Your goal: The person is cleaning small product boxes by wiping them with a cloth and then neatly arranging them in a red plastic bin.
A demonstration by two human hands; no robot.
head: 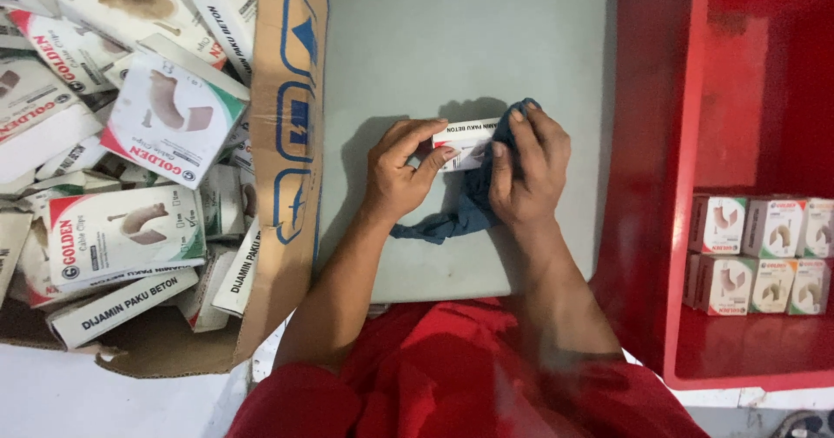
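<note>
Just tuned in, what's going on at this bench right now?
A person in red is holding a small white box on a grey surface. The left hand steadies the box at one end, while the right hand presses a blue cloth against its other end. To the left sits an open cardboard carton heaped with similar white boxes. To the right, a red shelf holds several of the same boxes stacked neatly in two rows.

Cloth (pixel 469 208): dark blue. Held box (pixel 462 140): white, red patch. Board (pixel 460 64): pale grey-green. Carton (pixel 291 142): brown, blue markings. Carton's boxes (pixel 169 116): white, red and green bands. Shelf (pixel 660 142): red. Trousers (pixel 452 377): red.
</note>
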